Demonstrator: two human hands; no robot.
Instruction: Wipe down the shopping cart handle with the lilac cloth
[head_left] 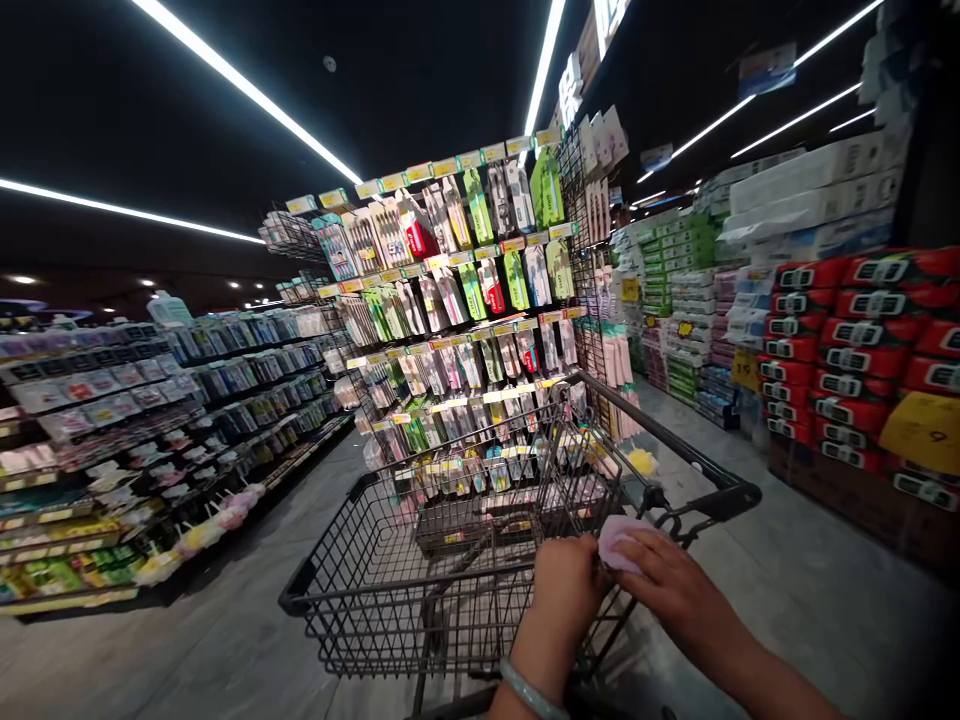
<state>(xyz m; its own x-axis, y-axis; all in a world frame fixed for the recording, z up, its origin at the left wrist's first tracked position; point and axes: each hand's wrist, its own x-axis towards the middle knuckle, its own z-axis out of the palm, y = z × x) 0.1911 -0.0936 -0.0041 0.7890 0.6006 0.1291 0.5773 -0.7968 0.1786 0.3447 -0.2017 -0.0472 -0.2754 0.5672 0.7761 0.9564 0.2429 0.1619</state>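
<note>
A black wire shopping cart (297, 600) stands in front of me, turned sideways, with its handle (739, 498) on the right. My left hand (564, 578) is closed around a part of the cart's frame; a pale bracelet sits on that wrist. Close beside it, my right hand (664, 572) holds a pale pink-lilac cloth (616, 540) against the cart's frame. The fingers of the right hand lie bent over the cloth and partly hide it. A folding wire child seat (577, 460) rises inside the cart behind my hands.
Beyond the cart stands a rack of packaged toothbrushes (480, 290). Shelves of packaged goods (247, 350) line the left. Stacked red packs (847, 330) with yellow price signs (926, 430) stand on the right. Grey floor (247, 600) runs between them.
</note>
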